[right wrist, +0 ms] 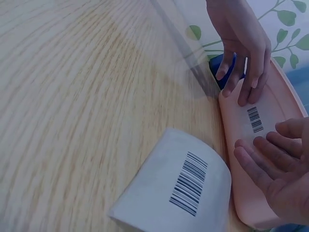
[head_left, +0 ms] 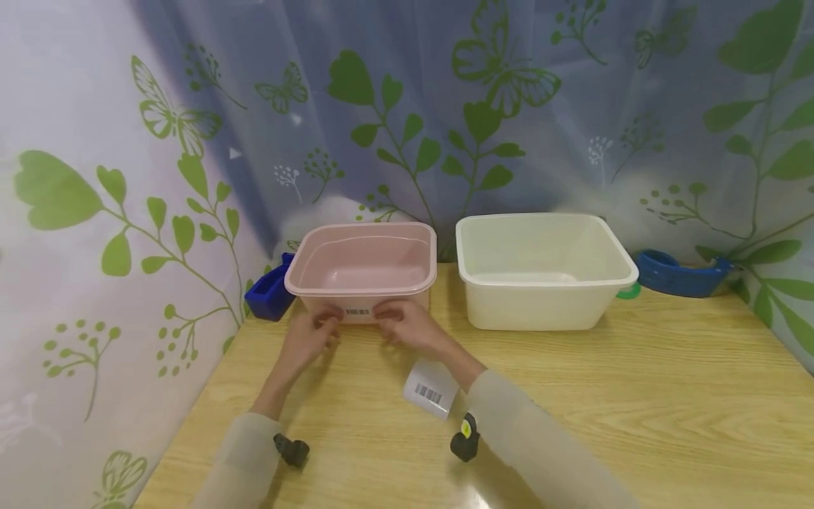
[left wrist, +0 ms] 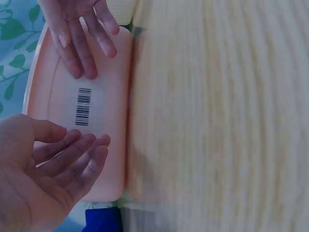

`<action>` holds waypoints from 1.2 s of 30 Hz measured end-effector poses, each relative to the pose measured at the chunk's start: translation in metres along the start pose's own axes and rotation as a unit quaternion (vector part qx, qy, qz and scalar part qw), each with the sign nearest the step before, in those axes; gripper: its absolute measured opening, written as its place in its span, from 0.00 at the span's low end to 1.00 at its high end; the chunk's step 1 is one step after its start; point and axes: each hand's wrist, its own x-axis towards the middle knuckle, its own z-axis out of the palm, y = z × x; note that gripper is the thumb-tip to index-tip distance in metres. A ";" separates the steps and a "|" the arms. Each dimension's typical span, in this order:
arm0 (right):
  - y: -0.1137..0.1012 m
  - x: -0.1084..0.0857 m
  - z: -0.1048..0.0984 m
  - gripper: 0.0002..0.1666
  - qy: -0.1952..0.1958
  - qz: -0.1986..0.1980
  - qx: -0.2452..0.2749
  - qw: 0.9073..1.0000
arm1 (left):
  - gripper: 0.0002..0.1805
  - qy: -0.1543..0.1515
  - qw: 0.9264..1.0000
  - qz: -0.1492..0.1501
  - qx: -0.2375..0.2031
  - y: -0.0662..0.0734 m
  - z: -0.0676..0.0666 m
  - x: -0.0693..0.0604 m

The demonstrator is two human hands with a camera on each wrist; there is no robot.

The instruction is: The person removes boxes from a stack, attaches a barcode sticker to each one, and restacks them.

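Note:
A clear or pale label with a black barcode (head_left: pixel 357 312) lies flat on the front wall of a pink plastic basin (head_left: pixel 362 290). My left hand (head_left: pixel 308 341) touches that wall at the label's left end, fingers loosely bent. At its other end, the fingertips of my right hand (head_left: pixel 407 325) rest on the wall. Neither palm holds anything; in the left wrist view the barcode (left wrist: pixel 83 107) shows between both sets of fingertips. Below my right forearm, a curled white sheet with another barcode (right wrist: pixel 188 183) lies on the table.
A white basin (head_left: pixel 528 307) stands right of the pink one. Blue objects sit at the back: a boxy holder (head_left: pixel 270 293) on the left, a tape dispenser-like piece (head_left: pixel 683 276) on the right. A green edge (head_left: pixel 629 291) peeks out beside the white basin. Patterned curtain (head_left: pixel 407 106) lies behind the wooden table (head_left: pixel 636 396).

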 end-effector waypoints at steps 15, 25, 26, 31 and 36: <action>0.005 -0.037 -0.031 0.24 -0.018 -0.019 0.044 0.999 | 0.12 -0.041 0.997 0.070 -0.002 0.041 0.009 -0.014; 0.009 -0.081 -0.057 0.26 -0.032 0.007 0.076 0.997 | 0.11 -0.139 0.985 0.070 0.074 0.054 0.037 -0.039; 0.010 -0.084 -0.060 0.27 -0.030 0.007 0.076 0.997 | 0.11 -0.150 0.983 0.070 0.078 0.055 0.040 -0.041; 0.015 -0.099 -0.070 0.27 -0.024 0.013 0.078 0.997 | 0.12 -0.183 0.976 0.075 0.092 0.055 0.052 -0.045; 0.025 -0.114 -0.077 0.27 -0.030 0.022 0.059 0.998 | 0.11 -0.194 0.973 0.080 0.097 0.056 0.061 -0.050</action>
